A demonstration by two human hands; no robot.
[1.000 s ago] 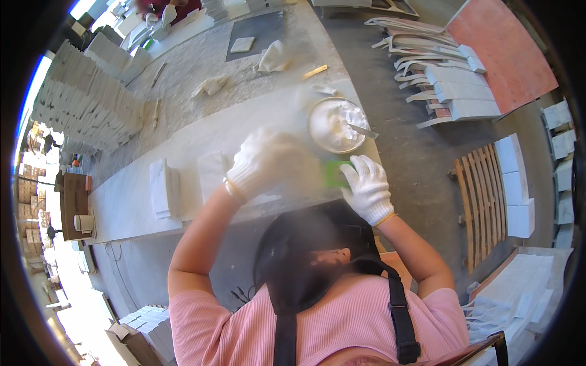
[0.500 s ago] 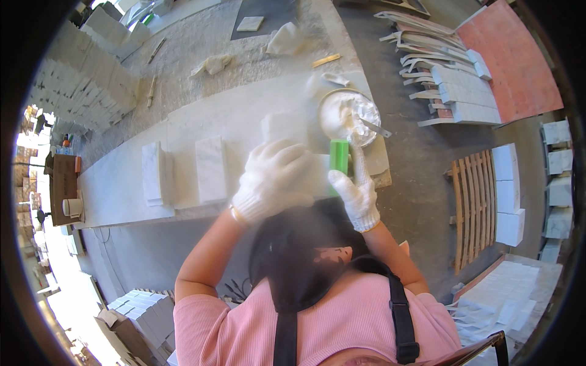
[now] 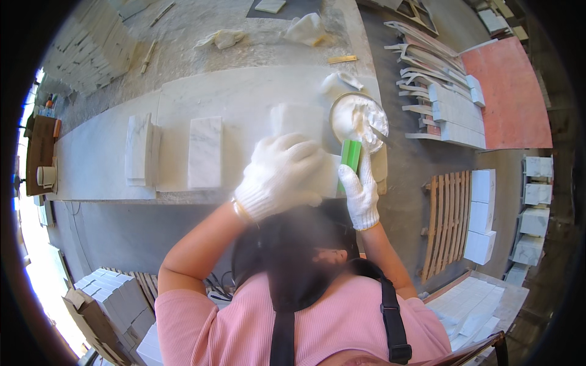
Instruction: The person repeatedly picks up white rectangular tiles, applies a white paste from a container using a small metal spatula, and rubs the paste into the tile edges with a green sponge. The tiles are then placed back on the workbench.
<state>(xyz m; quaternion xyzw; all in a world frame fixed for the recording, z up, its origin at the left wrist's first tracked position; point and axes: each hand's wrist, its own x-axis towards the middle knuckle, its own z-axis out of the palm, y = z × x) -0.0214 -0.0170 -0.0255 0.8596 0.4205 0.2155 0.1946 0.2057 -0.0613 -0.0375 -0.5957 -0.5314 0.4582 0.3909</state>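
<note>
My left hand, in a white knit glove, lies with its fingers over a white marble tile at the front of the bench. The fingers are stretched out and rest on it without wrapping round. In my right hand, also gloved, is a green plastic block-shaped tool, gripped between thumb and fingers. The tool sits at the tile's right end. Just beyond it stands a round bowl heaped with white paste. Another pale tile lies behind my left hand, blurred by a hazy patch in the picture.
Further left on the slab lie a marble tile and a small tile stack. Crumpled cloths and a yellow strip lie farther back. On the floor to the right are a wooden pallet and white blocks.
The whole view has shifted and turned slightly. The green tool now leans at more of an angle in my right hand. My left hand stays on the tile.
</note>
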